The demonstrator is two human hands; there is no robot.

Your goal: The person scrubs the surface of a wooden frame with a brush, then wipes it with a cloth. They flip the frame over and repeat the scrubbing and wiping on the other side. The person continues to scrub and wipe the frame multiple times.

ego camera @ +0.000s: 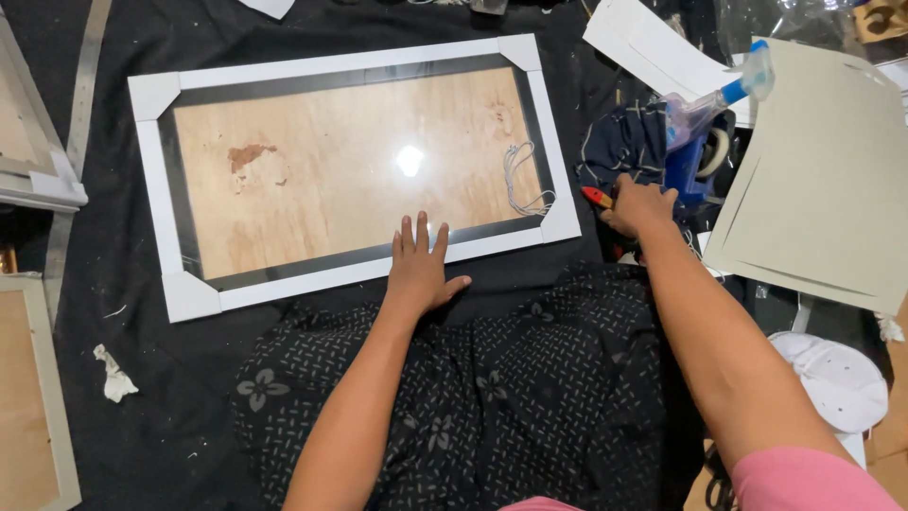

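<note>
One white picture frame (355, 170) lies face-down on the black cloth, plywood backing up, all four corners capped in white protectors. The left hand (419, 270) lies flat and open on the frame's near edge, probably pinning it steady. Just right of the frame, the right hand (641, 206) is clenched around one red-handled tool (597, 197). One loop of cord (525, 180) rests on the backing.
</note>
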